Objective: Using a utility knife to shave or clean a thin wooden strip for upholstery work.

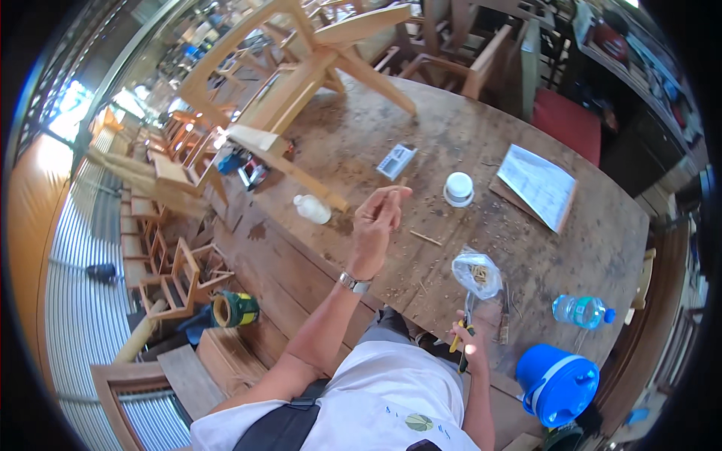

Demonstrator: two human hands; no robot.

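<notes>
My left hand (378,216), with a metal watch at the wrist, is raised over the table. Its thumb and fingertips are pressed together; whatever they may pinch is too small to make out. Down at the table's near edge my right hand (472,344) is closed on pliers (470,307) with yellow and black handles. The pliers' jaws point away from me toward a clear plastic bag (489,284) of small wooden pegs (480,273). A thin wooden stick (426,238) lies between my hands. Beside the pliers is a narrow dark tool, perhaps a chisel (505,316).
On the worn wooden table (346,135) stand a wooden chair (293,90), a white bottle (312,210), a white-lidded jar (458,189), a small box (395,161), papers (535,184) and a water bottle (583,311). A blue bucket (558,383) is at the near right.
</notes>
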